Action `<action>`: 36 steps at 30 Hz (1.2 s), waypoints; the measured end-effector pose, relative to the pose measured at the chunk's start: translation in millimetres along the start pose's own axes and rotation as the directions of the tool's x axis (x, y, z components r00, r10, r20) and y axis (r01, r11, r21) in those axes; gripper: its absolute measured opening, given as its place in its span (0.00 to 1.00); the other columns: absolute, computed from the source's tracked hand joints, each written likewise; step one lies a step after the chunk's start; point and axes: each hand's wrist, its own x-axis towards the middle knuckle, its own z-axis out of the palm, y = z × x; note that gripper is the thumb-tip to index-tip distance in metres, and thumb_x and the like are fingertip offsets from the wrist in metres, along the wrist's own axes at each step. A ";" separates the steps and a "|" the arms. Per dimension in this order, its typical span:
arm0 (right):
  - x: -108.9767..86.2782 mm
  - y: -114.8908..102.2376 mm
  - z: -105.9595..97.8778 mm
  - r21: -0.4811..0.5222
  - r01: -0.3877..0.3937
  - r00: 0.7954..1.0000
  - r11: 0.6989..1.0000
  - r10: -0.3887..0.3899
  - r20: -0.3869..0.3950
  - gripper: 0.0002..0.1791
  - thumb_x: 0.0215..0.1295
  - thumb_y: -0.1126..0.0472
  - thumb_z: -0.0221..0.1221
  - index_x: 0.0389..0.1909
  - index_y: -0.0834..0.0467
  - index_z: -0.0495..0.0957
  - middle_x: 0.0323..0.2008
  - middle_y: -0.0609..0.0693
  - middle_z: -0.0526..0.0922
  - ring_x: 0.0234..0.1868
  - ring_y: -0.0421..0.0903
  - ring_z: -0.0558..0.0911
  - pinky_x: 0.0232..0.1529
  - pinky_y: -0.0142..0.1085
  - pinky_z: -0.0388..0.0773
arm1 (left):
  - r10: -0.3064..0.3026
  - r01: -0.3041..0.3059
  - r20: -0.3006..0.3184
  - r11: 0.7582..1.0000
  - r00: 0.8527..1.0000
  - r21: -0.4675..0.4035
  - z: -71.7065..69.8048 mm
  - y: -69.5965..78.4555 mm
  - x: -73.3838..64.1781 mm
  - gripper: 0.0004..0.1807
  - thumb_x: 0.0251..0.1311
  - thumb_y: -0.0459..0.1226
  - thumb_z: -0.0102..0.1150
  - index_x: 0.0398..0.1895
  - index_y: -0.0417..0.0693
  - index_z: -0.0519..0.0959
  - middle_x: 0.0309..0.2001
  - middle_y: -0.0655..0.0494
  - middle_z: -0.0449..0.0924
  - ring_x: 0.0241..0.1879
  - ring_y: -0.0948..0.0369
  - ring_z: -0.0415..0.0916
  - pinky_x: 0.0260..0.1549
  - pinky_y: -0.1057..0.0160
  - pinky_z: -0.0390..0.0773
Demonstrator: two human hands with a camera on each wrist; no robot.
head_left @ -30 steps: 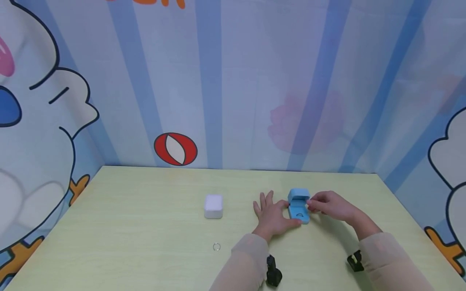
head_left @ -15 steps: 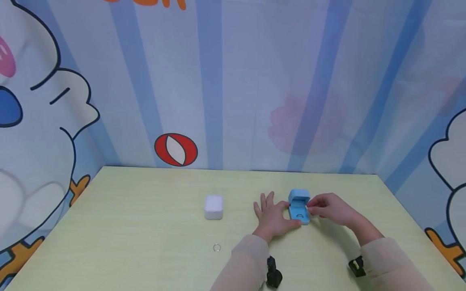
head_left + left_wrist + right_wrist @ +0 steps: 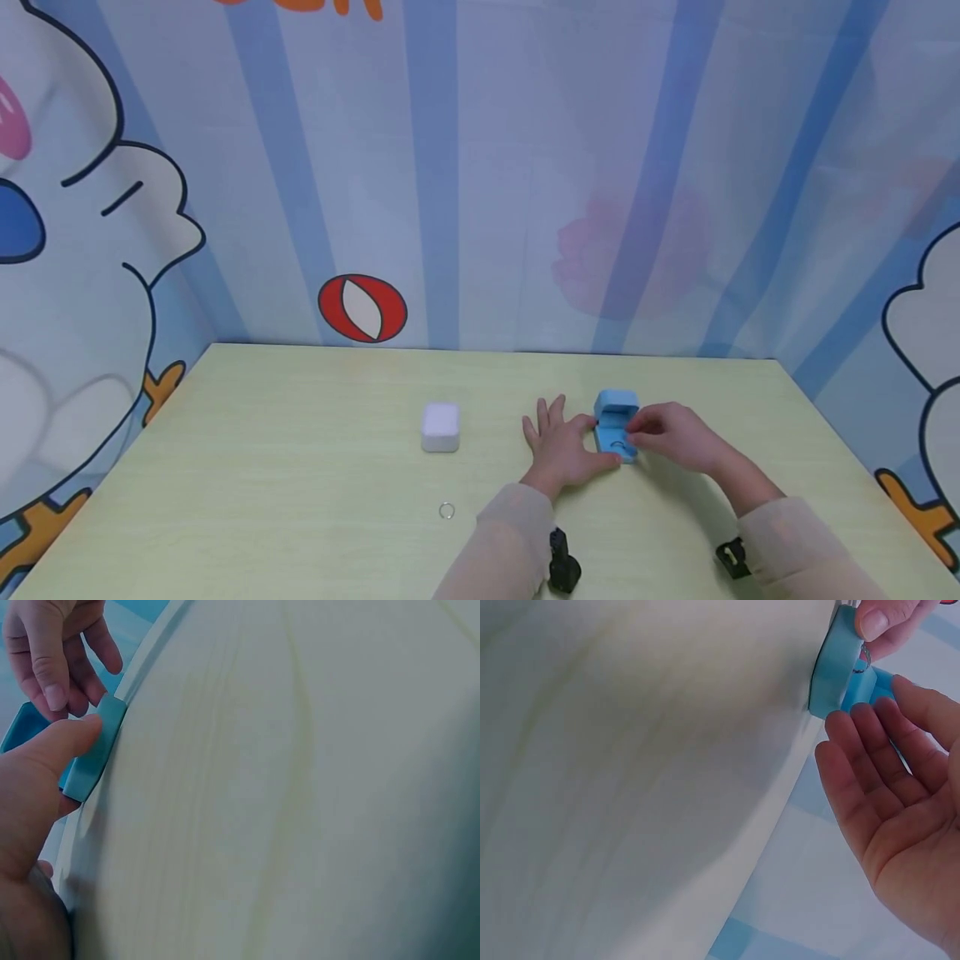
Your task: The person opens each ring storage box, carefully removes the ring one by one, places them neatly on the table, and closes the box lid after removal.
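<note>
A light-blue ring box [image 3: 617, 433] stands with its lid raised on the table's right half. My left hand [image 3: 562, 450] grips its base between thumb and index finger, the other fingers spread. The right wrist view shows a thin ring [image 3: 865, 658] protruding from the box's inner face, near the left thumb. My right hand [image 3: 678, 433] is at the box's right side, fingertips over its edge. In the right wrist view its fingers are gently bent and nothing shows between them. The left wrist view shows both the right hand [image 3: 64, 656] and the box [image 3: 97, 750].
A closed white box [image 3: 440, 427] stands left of the hands. Nearer the front, a second ring [image 3: 447, 510] lies flat on the pale wooden table [image 3: 300, 467]. A printed striped curtain [image 3: 487, 183] rises behind the table's far edge.
My right fingertips have shifted slightly leftward and down, from the box's right edge to over its open base. The left hand and the box have stayed in place.
</note>
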 end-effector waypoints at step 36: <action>3.1 -17.9 14.5 -0.254 0.050 0.999 0.966 -0.049 0.012 0.04 0.59 0.67 0.61 0.33 0.62 0.84 0.31 0.49 0.84 0.34 0.42 0.80 0.35 0.36 0.79 | 0.011 -0.011 0.004 1.000 1.000 -0.001 -3.6 1.9 -3.8 0.30 0.50 0.59 0.64 0.54 0.56 0.77 0.74 0.47 0.49 0.75 0.43 0.34 0.67 0.36 0.34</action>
